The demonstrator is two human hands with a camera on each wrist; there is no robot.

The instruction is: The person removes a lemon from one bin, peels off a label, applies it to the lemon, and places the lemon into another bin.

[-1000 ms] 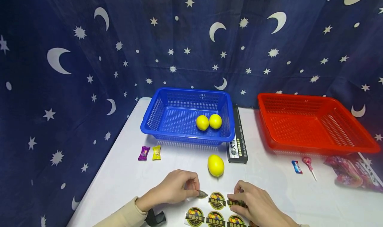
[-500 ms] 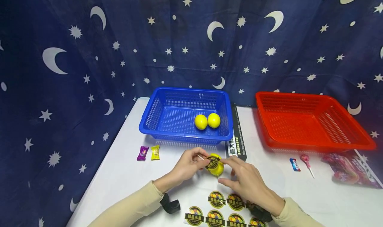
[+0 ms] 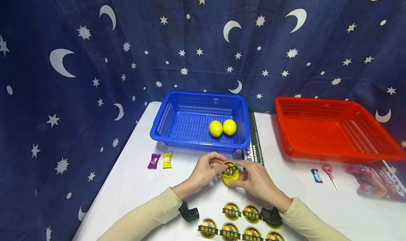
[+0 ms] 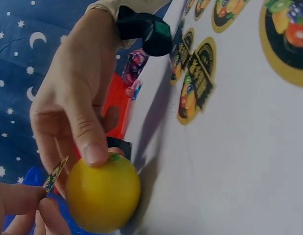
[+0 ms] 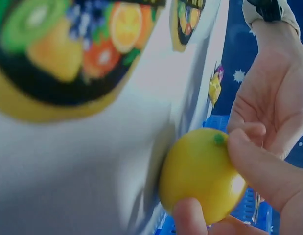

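A yellow lemon (image 3: pixel 229 181) sits on the white table in front of the blue basket. My right hand (image 3: pixel 258 181) grips it, thumb near its green-tipped end in the left wrist view. Between thumb and fingers, my left hand (image 3: pixel 203 172) pinches a round black-and-gold fruit sticker (image 3: pixel 230 169), held against or just over the lemon's upper side. Seen edge-on in the left wrist view, the sticker (image 4: pixel 55 175) stands beside the lemon (image 4: pixel 103 196); whether it touches cannot be told. Below the hands lies a sheet of similar stickers (image 3: pixel 229 231).
Behind stands the blue basket (image 3: pixel 200 142) holding two lemons (image 3: pixel 222 128). A black box (image 3: pixel 256 145) lies beside it. At right are a red basket (image 3: pixel 342 156), a small candy (image 3: pixel 316 175), a lollipop (image 3: pixel 329 174) and a candy bag (image 3: pixel 377 181). Two wrapped candies (image 3: pixel 160 161) lie left.
Both hands moved from the sticker sheet forward to the lemon. The left hand brought a peeled sticker along. Over the last half second, the right hand closed its grip on the lemon.
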